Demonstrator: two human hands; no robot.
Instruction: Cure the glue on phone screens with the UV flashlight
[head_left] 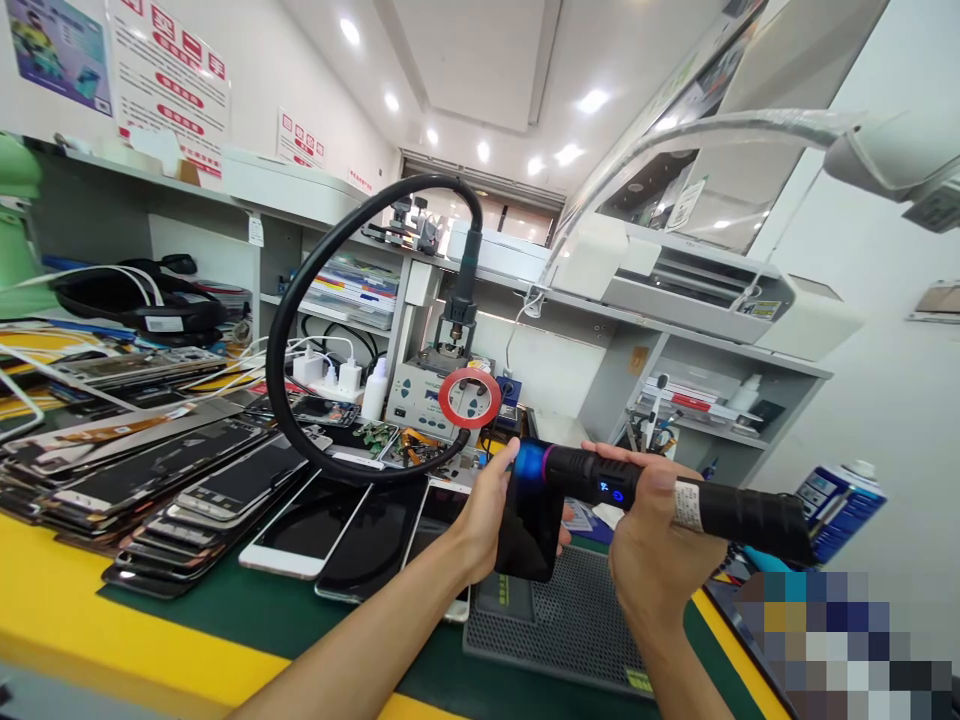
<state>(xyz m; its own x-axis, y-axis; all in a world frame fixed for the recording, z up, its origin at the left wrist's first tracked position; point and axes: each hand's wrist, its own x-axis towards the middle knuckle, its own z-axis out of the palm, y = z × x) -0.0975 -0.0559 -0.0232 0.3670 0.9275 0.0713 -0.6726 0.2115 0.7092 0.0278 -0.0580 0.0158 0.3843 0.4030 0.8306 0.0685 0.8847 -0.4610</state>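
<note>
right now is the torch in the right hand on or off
On: blue light glows at the front end of the torch, and blue symbols are lit on its side.

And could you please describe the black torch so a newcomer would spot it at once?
Find the dark mesh mat on the green work surface. Above it in view, the right hand grips the black torch. Unlike the looped black hose, it is straight, with glowing blue symbols.

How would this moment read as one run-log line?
left hand: holds dark phone | right hand: grips black flashlight | flashlight head: glowing blue | nearby: grey mat
</note>
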